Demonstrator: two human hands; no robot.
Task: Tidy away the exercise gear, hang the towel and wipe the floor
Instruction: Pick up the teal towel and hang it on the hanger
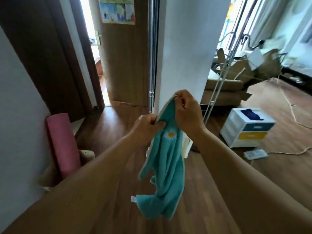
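Both hands pinch the teal towel's (166,166) top edge: left hand (146,128) lower-left, right hand (186,114) higher at the corner, the rest hanging below the fingers.

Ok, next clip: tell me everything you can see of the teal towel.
The teal towel looks like soft plush cloth with a pale edge trim, an embroidered daisy near its top and a small white tag at a lower corner. It hangs bunched and twisted above the wood floor, touching nothing else. The left hand and right hand pinch its top edge.
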